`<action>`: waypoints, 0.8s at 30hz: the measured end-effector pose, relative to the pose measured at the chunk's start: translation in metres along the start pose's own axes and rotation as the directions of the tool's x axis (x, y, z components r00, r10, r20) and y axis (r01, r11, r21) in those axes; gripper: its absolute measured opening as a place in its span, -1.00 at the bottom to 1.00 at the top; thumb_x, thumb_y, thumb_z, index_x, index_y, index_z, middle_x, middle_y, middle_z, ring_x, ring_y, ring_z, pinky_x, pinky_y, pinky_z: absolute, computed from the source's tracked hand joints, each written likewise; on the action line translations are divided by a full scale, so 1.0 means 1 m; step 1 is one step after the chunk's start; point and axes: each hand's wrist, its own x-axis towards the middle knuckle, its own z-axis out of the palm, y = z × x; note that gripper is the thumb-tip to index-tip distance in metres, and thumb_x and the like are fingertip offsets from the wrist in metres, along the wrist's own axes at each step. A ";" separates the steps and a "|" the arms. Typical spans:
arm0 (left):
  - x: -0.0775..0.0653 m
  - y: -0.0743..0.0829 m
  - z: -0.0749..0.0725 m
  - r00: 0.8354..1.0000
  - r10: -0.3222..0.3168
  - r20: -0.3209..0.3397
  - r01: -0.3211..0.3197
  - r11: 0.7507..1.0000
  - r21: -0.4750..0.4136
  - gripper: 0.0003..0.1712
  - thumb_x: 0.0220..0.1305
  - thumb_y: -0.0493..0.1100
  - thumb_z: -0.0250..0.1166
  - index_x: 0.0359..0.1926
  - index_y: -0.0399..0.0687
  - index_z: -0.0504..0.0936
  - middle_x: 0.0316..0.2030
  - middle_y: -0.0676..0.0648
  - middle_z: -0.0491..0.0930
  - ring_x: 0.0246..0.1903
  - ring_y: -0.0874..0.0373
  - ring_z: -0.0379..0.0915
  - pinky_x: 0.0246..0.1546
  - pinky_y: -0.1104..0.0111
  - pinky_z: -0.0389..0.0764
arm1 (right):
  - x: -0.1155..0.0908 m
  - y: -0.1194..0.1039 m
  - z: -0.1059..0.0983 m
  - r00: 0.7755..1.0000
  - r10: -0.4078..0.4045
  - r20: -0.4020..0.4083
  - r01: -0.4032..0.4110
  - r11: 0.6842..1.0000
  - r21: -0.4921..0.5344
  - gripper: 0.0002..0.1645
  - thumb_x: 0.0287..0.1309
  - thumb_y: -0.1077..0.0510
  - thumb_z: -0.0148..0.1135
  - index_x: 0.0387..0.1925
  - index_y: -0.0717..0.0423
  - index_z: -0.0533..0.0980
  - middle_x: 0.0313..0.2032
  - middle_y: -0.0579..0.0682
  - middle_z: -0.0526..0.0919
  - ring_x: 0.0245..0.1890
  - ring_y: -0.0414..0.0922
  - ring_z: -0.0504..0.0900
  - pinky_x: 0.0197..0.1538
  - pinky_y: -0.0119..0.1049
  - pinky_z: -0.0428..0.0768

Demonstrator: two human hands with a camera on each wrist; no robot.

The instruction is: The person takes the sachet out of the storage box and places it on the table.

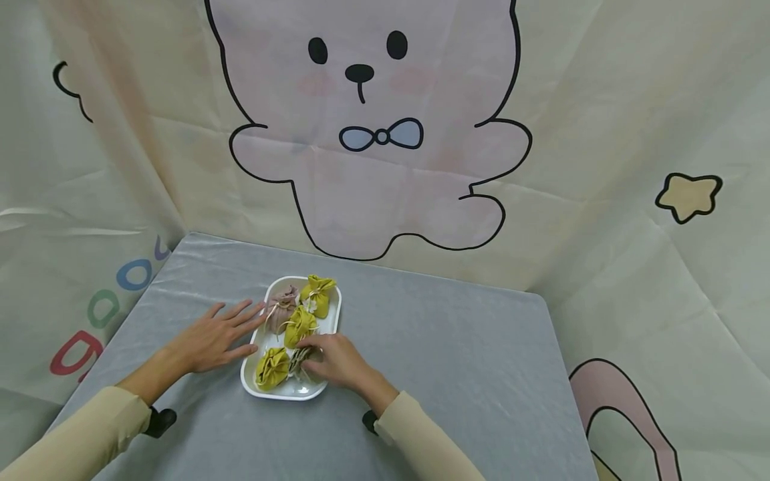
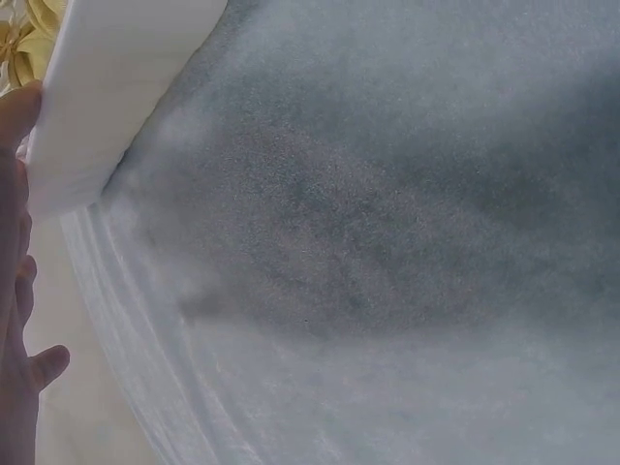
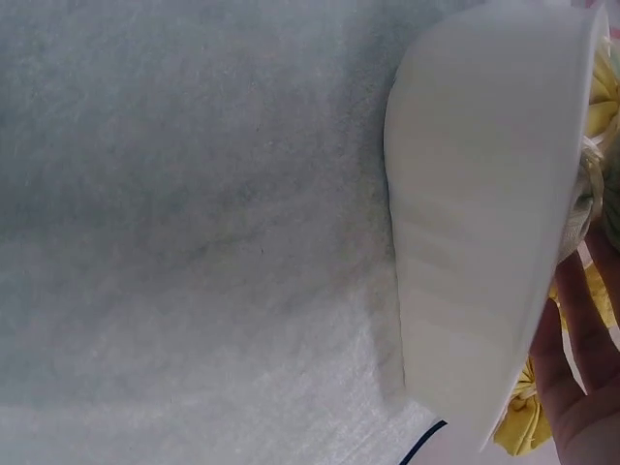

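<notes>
A white tray (image 1: pixel 285 395) holds several small drawstring pouches. My right hand (image 1: pixel 337 361) reaches over its right side, with thumb and fingers around a grey-green pouch (image 1: pixel 297 361) near the front. Part of that pouch is hidden behind the hand; the right wrist view shows its pale gathered cloth (image 3: pixel 581 205) at the fingertips. Just left of it lies a yellow pouch (image 1: pixel 273 369). Fingers spread, my left hand (image 1: pixel 219 339) is at the tray's left edge, and a fingertip overlaps the rim in the left wrist view.
Farther back in the tray are a pink pouch (image 1: pixel 281 308), a yellow pouch (image 1: pixel 300 325) and another yellow pouch (image 1: pixel 319 297) with a white flower. A grey cloth covers the table (image 1: pixel 451 361). Behind it hangs a printed curtain (image 1: pixel 571 133).
</notes>
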 end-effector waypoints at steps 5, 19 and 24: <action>0.000 0.000 0.000 1.000 0.003 -0.001 -0.003 1.000 0.001 -0.21 0.39 0.29 0.14 0.48 0.00 0.30 0.49 -0.12 0.17 0.45 -0.19 0.08 0.27 -0.30 0.16 | 0.001 0.002 0.004 1.000 -0.008 -0.030 0.009 0.999 0.038 -0.66 0.18 0.16 0.41 0.02 0.05 0.69 -0.04 -0.17 0.74 0.00 -0.34 0.62 0.10 -0.47 0.50; 0.000 0.001 -0.001 1.000 0.004 -0.017 -0.004 1.000 -0.008 -0.22 0.38 0.27 0.16 0.46 -0.01 0.33 0.48 -0.14 0.20 0.44 -0.21 0.10 0.25 -0.30 0.18 | 0.003 0.005 0.009 0.995 0.033 -0.095 -0.026 0.997 0.077 -0.74 0.14 0.14 0.44 -0.09 0.00 0.74 -0.15 -0.20 0.76 -0.09 -0.38 0.64 0.02 -0.51 0.51; -0.002 0.002 -0.002 1.000 0.006 -0.023 -0.006 1.000 -0.012 -0.22 0.38 0.26 0.16 0.46 -0.02 0.33 0.48 -0.15 0.20 0.44 -0.21 0.10 0.26 -0.29 0.18 | 0.002 0.006 0.010 0.993 0.042 -0.113 -0.031 0.995 0.098 -0.76 0.15 0.14 0.44 -0.11 0.02 0.74 -0.16 -0.19 0.77 -0.09 -0.39 0.64 0.01 -0.52 0.51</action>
